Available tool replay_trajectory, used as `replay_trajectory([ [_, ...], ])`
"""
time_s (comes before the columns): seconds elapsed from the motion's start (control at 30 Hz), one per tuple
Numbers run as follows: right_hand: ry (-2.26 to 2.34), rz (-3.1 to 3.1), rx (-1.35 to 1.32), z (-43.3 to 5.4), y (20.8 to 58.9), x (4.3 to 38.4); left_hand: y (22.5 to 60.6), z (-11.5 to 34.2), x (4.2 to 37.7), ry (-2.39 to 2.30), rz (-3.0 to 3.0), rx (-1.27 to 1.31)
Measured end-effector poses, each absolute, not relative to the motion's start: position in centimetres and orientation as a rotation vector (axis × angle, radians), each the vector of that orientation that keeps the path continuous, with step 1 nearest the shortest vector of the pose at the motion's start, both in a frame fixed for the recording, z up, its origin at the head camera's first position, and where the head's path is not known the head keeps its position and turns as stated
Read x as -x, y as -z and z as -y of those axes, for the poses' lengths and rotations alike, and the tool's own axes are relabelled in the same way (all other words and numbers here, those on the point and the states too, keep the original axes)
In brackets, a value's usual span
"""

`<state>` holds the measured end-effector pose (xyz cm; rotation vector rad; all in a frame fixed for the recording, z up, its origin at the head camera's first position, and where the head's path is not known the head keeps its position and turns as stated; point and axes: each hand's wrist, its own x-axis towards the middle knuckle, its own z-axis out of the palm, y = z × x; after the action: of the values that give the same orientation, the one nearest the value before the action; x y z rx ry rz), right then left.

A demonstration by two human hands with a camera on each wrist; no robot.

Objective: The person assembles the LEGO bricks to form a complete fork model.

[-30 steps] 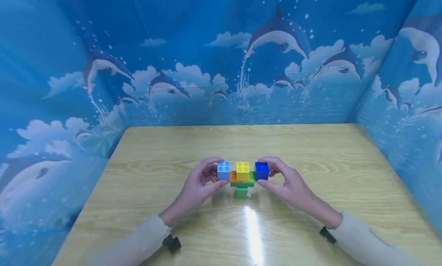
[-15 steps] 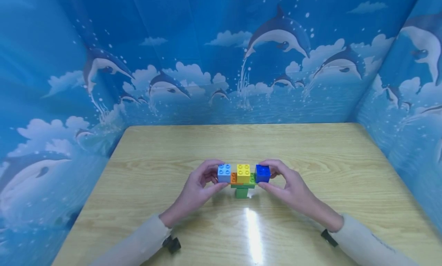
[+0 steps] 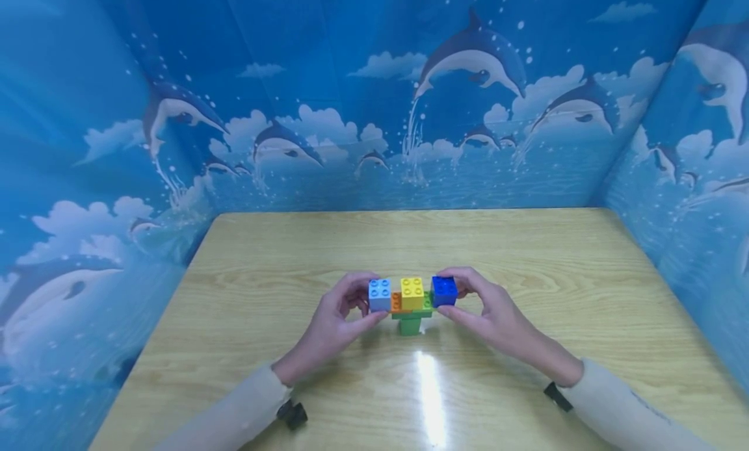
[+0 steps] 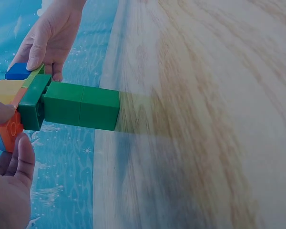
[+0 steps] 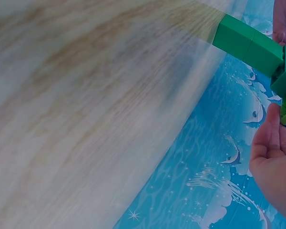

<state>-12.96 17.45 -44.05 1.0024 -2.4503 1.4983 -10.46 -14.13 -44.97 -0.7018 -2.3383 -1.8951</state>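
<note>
A T-shaped build of toy building bricks stands on the table. Its column is green bricks (image 4: 81, 105), with a longer green brick (image 4: 33, 106) across them. An orange brick (image 3: 396, 301) and a lime green brick (image 3: 427, 300) lie above that. Along the top are a light blue brick (image 3: 380, 296), a yellow brick (image 3: 412, 294) and a dark blue brick (image 3: 444, 291). My left hand (image 3: 336, 318) pinches the light blue brick between thumb and fingers at the left end. At the right end, my right hand (image 3: 497, 314) grips the dark blue brick.
The build is near the middle of a wood-grain table (image 3: 281, 243). A blue curtain (image 3: 351, 100) printed with dolphins surrounds its back and sides. Dark wrist straps (image 3: 291, 413) show below both sleeves.
The light blue and yellow bricks sit slightly lower in the head view than a second ago. My right hand dips a little with the dark blue brick, then rises. Both grips stay.
</note>
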Motion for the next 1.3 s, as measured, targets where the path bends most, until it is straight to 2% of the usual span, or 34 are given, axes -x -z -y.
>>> replay_trajectory([
  [0.37,-1.530,2.514,-0.947,-17.4,43.6,13.2,45.2,13.8,10.9,1.885,2.439,0.658],
  [0.8,-1.724,2.715,-0.829,-16.7,43.8,13.5,45.3,12.2,10.9,1.919,2.586,0.468],
  [1.3,-1.780,2.788,-0.757,-16.7,43.7,13.5,45.2,12.3,10.7,1.945,2.545,0.526],
])
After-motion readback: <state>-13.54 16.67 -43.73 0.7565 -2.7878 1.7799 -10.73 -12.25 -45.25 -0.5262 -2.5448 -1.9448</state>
